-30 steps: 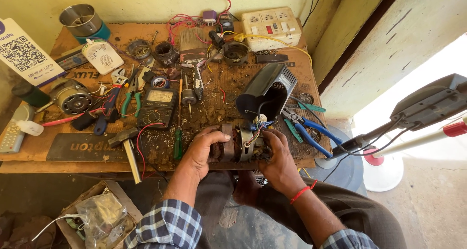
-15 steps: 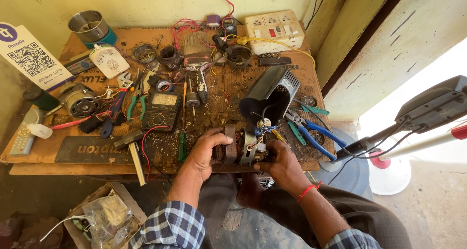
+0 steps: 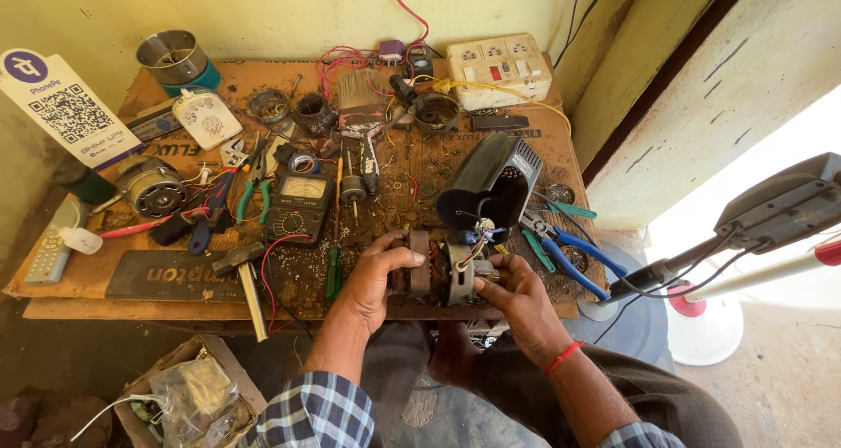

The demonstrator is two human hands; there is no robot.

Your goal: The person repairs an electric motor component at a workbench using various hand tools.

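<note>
Gripping a small electric motor [image 3: 442,273] at the front edge of the wooden workbench [image 3: 79,282], I have both hands clamped on it from opposite sides. My left hand [image 3: 372,282] wraps around the left end, thumb over the top, and my right hand [image 3: 517,295] holds the right end, fingers pressed at the metal plate where coloured wires come out. Those wires run up to the black plastic housing [image 3: 491,185] standing just behind the motor. Blue-handled pliers [image 3: 565,246] lie just to the right of my right hand. A green-handled screwdriver [image 3: 335,260] lies just left of my left hand, with an analogue multimeter [image 3: 300,204] behind it and a hammer [image 3: 245,277] further left.
</note>
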